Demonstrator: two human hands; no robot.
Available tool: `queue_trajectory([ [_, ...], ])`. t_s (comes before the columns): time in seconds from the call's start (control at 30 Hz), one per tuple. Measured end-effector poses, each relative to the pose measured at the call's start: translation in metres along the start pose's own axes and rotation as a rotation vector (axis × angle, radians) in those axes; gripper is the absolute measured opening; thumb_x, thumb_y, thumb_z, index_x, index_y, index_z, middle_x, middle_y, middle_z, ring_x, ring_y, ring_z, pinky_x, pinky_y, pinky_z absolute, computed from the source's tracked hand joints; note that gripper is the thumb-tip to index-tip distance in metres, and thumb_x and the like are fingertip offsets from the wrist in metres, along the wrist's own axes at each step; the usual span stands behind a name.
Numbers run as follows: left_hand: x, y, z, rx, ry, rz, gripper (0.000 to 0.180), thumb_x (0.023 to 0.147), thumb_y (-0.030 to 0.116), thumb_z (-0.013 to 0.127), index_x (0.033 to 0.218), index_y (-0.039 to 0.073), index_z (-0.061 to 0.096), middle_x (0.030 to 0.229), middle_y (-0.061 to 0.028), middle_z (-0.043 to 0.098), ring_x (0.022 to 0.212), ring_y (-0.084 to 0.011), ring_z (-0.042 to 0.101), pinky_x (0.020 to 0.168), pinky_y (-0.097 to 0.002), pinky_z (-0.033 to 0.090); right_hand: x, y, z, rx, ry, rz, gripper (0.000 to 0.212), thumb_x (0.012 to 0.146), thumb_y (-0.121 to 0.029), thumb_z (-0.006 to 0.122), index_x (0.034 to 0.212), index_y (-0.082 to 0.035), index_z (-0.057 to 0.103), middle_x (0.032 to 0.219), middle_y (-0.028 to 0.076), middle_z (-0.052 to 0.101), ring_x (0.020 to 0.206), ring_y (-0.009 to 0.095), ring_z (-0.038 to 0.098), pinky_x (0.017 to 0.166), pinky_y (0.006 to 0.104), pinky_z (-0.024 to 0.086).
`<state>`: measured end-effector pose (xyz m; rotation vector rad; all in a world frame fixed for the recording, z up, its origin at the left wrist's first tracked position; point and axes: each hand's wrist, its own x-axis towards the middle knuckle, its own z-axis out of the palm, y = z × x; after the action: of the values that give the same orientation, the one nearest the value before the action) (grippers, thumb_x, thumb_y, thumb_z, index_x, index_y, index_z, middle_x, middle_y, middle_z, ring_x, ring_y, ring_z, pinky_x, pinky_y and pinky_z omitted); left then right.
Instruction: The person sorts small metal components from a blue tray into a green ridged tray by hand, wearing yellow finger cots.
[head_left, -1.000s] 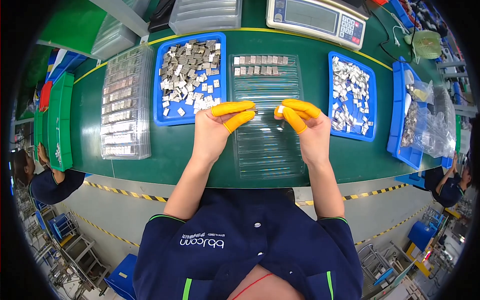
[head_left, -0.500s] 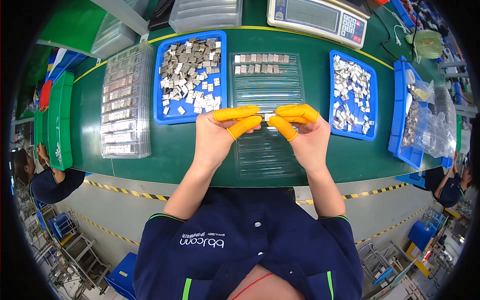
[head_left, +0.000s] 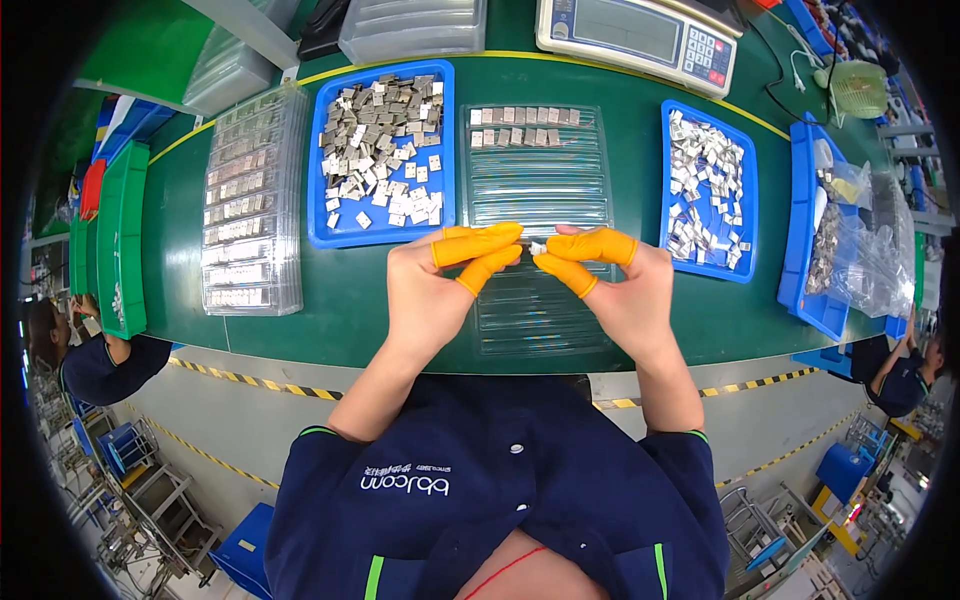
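Yellow finger cots cover the thumbs and some fingers of both hands, which meet over a clear ribbed plastic tray [head_left: 535, 185]. Between the thumb and fingertips of my right hand [head_left: 625, 285] is a small white block-like part [head_left: 538, 248]. My left hand [head_left: 430, 290] is pinched closed just to its left; whatever lies between those fingertips is too small to make out. At its far end the clear tray carries two rows of small silver-and-white rectangular parts [head_left: 515, 137].
A blue tray [head_left: 318, 180] of metal-and-white parts stands left, beside stacked clear trays [head_left: 250, 200] of parts. At right are a blue tray [head_left: 748, 210] of white parts and a blue bin [head_left: 795, 250] with plastic bags. A scale [head_left: 635, 40] stands behind; co-workers sit at both sides.
My hands have drawn slightly apart and a little nearer to me. The white part stays at my right fingertips, now turned and showing less of its face.
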<state>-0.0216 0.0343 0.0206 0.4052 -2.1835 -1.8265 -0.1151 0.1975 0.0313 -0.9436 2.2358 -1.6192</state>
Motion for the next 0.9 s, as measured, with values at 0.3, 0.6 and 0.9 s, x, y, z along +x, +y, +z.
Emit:
queue_trajectory([
  [0.3,-0.005,0.016,-0.011,-0.493,-0.14,-0.138,0.019,0.078,-0.004,0.064,0.097,-0.006,0.064,0.091,-0.0144,0.065,0.077,-0.019,0.065,0.069,-0.0271,0.054,0.012,-0.007,-0.002,0.748,-0.307,0.389,0.022,0.069,0.003,0.072,0.089,0.004,0.064,0.087,0.008,0.065,0.077,0.014,0.062,0.071,0.0252,0.051],
  [0.6,-0.007,0.011,-0.013,-0.524,-0.243,-0.258,0.018,0.078,-0.003,0.063,0.095,-0.008,0.063,0.087,-0.0155,0.065,0.075,-0.0205,0.066,0.066,-0.0263,0.054,0.005,0.009,0.006,0.888,-0.349,0.492,0.019,0.07,0.004,0.07,0.088,0.004,0.065,0.088,0.009,0.064,0.078,0.014,0.062,0.071,0.0252,0.051],
  [0.9,-0.007,0.002,-0.01,-0.489,-0.166,-0.279,0.019,0.081,-0.002,0.061,0.098,-0.008,0.061,0.088,-0.0152,0.065,0.075,-0.0208,0.066,0.068,-0.0267,0.054,0.002,0.01,0.019,0.8,-0.226,0.459,0.014,0.073,0.001,0.069,0.086,0.003,0.065,0.085,0.008,0.064,0.079,0.013,0.061,0.073,0.0238,0.049],
])
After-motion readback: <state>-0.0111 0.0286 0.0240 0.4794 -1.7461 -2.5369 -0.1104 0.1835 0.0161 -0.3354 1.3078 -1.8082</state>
